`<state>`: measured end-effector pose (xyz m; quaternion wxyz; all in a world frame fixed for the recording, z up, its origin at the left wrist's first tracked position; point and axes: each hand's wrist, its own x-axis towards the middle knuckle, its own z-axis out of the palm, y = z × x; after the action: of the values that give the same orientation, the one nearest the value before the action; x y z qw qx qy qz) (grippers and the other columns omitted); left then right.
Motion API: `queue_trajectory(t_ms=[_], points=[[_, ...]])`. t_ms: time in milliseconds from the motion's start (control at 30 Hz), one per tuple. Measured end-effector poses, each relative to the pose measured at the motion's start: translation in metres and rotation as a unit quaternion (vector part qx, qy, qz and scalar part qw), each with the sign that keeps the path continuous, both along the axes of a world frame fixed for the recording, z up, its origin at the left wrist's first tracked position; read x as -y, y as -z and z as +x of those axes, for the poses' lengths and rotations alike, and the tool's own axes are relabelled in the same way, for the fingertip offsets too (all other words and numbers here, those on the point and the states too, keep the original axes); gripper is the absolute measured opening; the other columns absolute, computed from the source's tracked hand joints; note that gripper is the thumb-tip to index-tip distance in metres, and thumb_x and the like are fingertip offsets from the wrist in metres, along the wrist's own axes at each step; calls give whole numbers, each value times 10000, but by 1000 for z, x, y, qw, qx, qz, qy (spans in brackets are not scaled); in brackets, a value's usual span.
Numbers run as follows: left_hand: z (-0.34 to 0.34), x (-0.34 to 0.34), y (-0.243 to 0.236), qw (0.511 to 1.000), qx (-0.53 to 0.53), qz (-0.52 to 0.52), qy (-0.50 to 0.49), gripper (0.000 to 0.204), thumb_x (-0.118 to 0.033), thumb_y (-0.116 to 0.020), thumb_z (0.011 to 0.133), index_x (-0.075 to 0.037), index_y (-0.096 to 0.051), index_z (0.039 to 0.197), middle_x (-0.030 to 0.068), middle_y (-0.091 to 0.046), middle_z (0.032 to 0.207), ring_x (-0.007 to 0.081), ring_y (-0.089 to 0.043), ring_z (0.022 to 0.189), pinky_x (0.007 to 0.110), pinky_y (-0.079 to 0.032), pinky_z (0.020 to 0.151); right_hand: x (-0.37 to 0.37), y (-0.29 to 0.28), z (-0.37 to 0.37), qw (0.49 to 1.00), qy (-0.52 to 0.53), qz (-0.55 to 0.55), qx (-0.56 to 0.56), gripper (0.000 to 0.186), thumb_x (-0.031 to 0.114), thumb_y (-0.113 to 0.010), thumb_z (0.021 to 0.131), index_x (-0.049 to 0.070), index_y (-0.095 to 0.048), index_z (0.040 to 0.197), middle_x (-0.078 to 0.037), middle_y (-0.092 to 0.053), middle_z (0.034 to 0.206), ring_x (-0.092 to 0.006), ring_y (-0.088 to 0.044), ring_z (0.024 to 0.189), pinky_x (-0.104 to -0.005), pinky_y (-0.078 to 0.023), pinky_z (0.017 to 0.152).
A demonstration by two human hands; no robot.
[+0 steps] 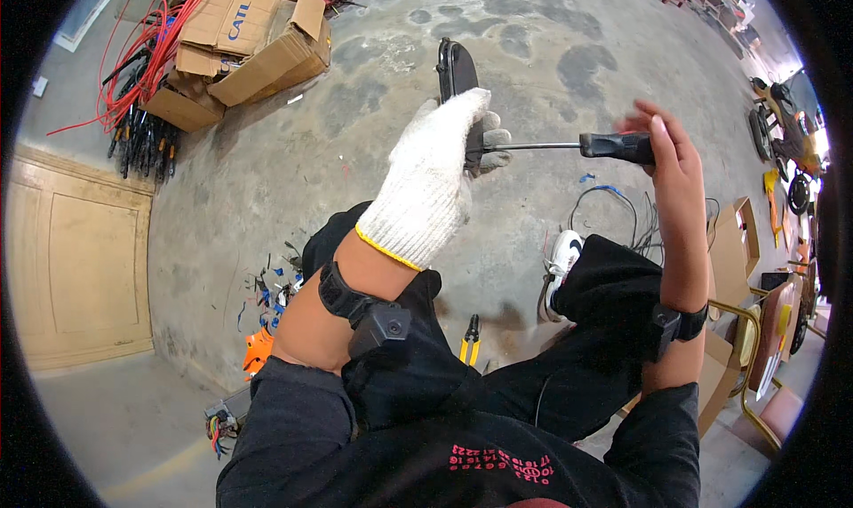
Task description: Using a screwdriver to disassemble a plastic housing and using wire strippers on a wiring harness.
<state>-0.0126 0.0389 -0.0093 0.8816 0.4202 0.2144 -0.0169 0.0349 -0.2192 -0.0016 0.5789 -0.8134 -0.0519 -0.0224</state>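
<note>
My left hand [435, 157], in a white knit glove with a yellow cuff, is closed round a flat black part [457, 68] with a rounded upper end. What kind of part it is I cannot make out. My bare right hand [671, 144] pinches the end of a black-handled screwdriver [613, 147], some of its fingers raised and slightly blurred. The screwdriver lies level, its thin shaft pointing left. Its tip meets the lower portion of the black part beside my gloved fingers; the exact contact point is hidden.
Yellow-handled pliers [471, 339] lie on the concrete floor between my legs. Cardboard boxes [258, 46] and red cables [133, 72] stand at the far left, near a wooden door [84, 259]. Wire scraps [275, 286] litter the left; a gold-framed chair [755, 366] stands right.
</note>
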Motion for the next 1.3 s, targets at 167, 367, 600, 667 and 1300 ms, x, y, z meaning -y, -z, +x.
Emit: queue_trajectory(t_ms=[167,367,600,667,1300], points=[[-2,-2,-3,1000,17,7,-3,347,-208,-657,947,44,-563,1166,171,-666,1004,282,-682,881,414,-583,796,-20,-11,-16,950,-51,231,203,406,235,-579,1014,-25,-559,1325,-160,-694,1102,-228,-704,983,-344,-542,917],[-1,1,-1,1000,3,24,13,357,-210,-658,943,46,-557,1170,169,-666,990,285,-681,879,418,-580,787,-1,-20,-9,990,25,-10,-137,396,309,-541,1026,-13,-639,1233,-134,-709,1060,-199,-700,967,-309,-552,832],[0,0,-6,1000,-7,5,0,364,-216,-662,942,49,-554,1167,162,-663,989,275,-680,870,415,-578,772,-12,-17,-19,954,-130,223,154,497,118,-657,921,1,-525,1386,-196,-572,1354,-259,-649,1151,-348,-545,917],[-1,1,-2,1000,-3,19,2,360,-212,-664,940,50,-556,1163,161,-662,989,274,-681,866,412,-579,767,-9,-16,-18,980,-81,151,99,389,168,-628,958,0,-580,1306,-165,-619,1239,-224,-661,1070,-331,-548,893],[1,1,1,1000,-12,20,21,331,-189,-674,932,45,-568,1141,158,-669,976,265,-682,863,397,-584,769,-2,-16,-11,996,29,2,-87,403,323,-565,1019,-25,-631,1210,-140,-702,1079,-226,-714,964,-307,-569,821]])
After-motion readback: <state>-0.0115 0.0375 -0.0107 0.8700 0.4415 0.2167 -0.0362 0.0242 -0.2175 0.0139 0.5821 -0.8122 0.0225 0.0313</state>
